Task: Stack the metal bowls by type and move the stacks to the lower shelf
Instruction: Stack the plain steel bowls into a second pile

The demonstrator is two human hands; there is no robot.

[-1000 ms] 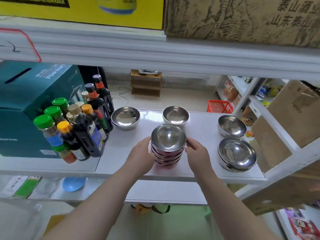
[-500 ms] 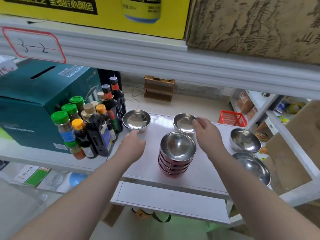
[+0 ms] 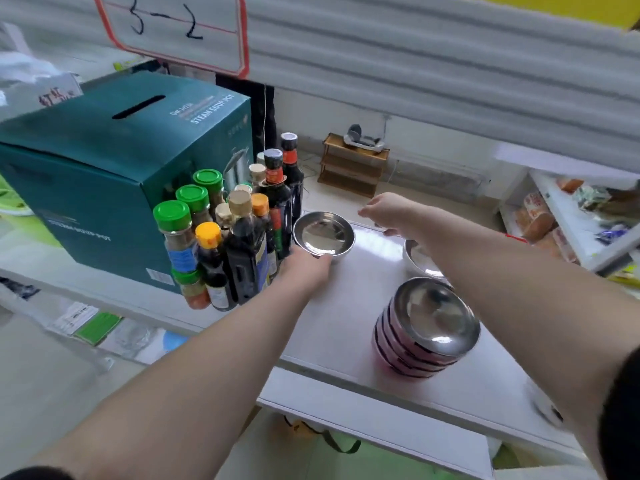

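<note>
Left hand (image 3: 306,268) touches the near rim of the loose steel bowl (image 3: 323,236), fingers not yet closed. Right hand (image 3: 388,213) hovers open, empty. Better to pinch the rim firmly, clear of the sauce bottles (image 3: 249,244).

Glossy metal bowls (image 3: 431,327), smooth shelf (image 3: 349,306)

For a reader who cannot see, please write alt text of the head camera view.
The left hand touches a single shiny metal bowl beside dark sauce bottles; the right hand reaches above the white shelf, behind a stack of pink-sided metal bowls.
</note>
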